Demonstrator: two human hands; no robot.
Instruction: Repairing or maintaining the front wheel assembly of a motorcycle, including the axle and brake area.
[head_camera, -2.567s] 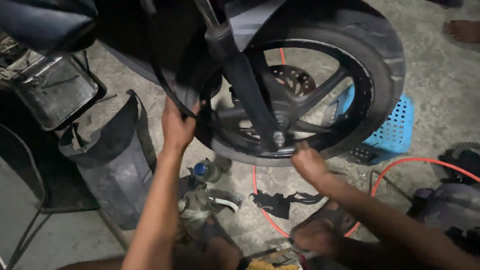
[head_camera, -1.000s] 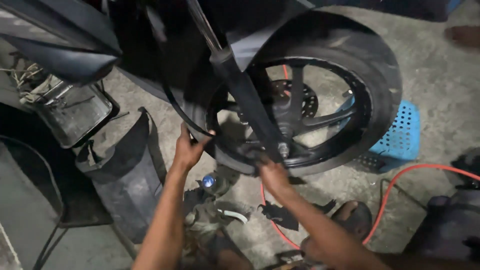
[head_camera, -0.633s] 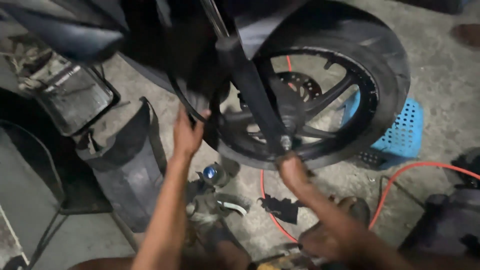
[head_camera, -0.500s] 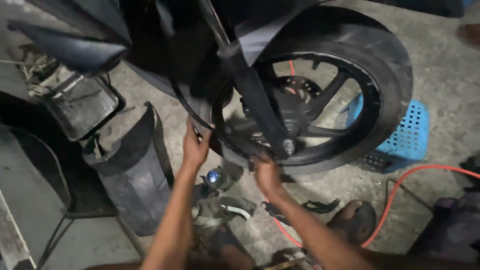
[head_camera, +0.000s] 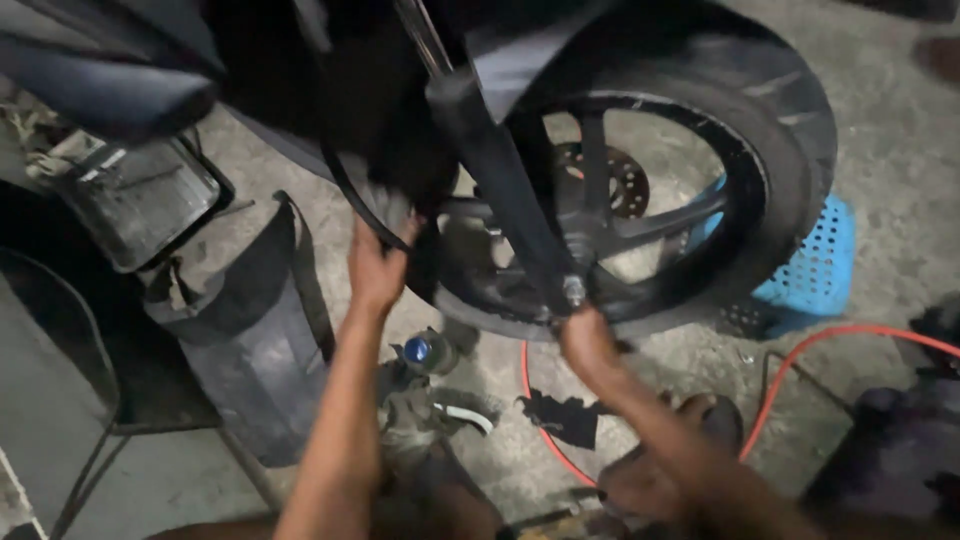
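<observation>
A black motorcycle front wheel (head_camera: 790, 150) with cast spokes and a brake disc (head_camera: 625, 180) hangs between dark fork legs (head_camera: 500, 180). My left hand (head_camera: 378, 268) reaches up to the rear edge of the tyre, beside a black cable, fingers pressed on the rubber. My right hand (head_camera: 588, 342) is at the bottom of the fork leg, just under the axle bolt (head_camera: 572, 290), fingers curled against the wheel rim. Whether it grips anything is blurred.
A blue perforated plastic stool (head_camera: 815, 270) lies behind the wheel. An orange hose (head_camera: 850, 335) loops over the concrete floor. A loose black fender panel (head_camera: 250, 330) stands at left. A small blue-capped bottle (head_camera: 418, 350) and dark rags (head_camera: 560, 415) lie below the wheel.
My right hand rose from below the rim to the fork's bottom by the axle. My left hand stayed at the tyre's rear edge. The view shifted a little.
</observation>
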